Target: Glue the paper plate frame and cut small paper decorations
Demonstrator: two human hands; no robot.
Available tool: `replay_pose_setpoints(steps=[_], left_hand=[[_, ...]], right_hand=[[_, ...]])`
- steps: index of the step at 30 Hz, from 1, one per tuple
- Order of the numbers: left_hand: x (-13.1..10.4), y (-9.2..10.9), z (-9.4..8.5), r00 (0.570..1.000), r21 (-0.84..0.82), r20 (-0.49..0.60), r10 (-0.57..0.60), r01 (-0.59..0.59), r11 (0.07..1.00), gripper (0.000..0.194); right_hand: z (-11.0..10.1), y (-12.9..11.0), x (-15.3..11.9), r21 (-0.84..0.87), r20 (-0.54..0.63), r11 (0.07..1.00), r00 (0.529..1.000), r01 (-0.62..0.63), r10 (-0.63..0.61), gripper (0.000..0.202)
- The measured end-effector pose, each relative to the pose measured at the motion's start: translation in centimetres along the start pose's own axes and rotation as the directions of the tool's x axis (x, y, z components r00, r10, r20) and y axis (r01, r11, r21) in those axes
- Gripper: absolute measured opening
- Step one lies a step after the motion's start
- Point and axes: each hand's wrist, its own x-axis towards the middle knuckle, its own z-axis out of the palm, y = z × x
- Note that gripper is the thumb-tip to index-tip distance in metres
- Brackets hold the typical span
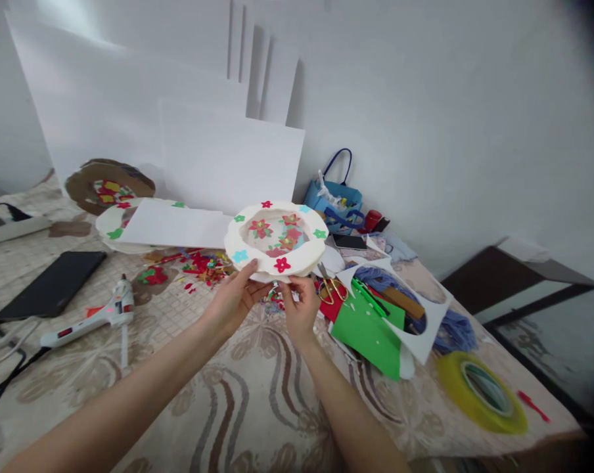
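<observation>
Both hands hold up a white scalloped foam wreath frame (304, 253) above the middle of the table. Red, green and light blue flower cutouts dot its rim, and larger red flowers with green leaves show inside the ring. My left hand (240, 289) grips its lower left edge, thumb on the rim and fingers underneath. My right hand (301, 305) pinches the bottom edge near the middle; exactly what lies between its fingertips is partly hidden. Colourful scraps (205, 266) lie on the tablecloth behind my left hand. Gold-handled scissors (332, 290) rest just right of my right hand.
On the left are a glue gun (92, 326), a black phone (53, 286) and a power strip (18, 233). White boards (228, 157) lean on the wall. Rightward lie green foam sheets (368, 328), a yellow tape roll (449, 387) and a blue bag (321, 194).
</observation>
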Motion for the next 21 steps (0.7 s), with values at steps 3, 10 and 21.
replay_pose_setpoints(steps=[3,10,21], left_hand=[[0.0,-0.1,-0.1,1.000,-0.001,-0.012,-0.003,0.003,1.000,0.013],[0.4,-0.7,-0.4,0.999,-0.021,-0.028,-0.027,0.026,0.999,0.014],[0.4,0.5,-0.5,0.999,-0.014,-0.052,-0.003,0.003,1.000,0.013]], right_hand=[[0.2,0.3,-0.2,0.032,0.004,0.999,0.999,-0.039,0.039,0.024],[0.8,-0.1,-0.1,0.037,-0.021,0.997,0.998,-0.061,0.062,0.025],[-1.8,-0.6,-0.9,0.125,-0.092,0.985,0.987,-0.120,0.132,0.024]])
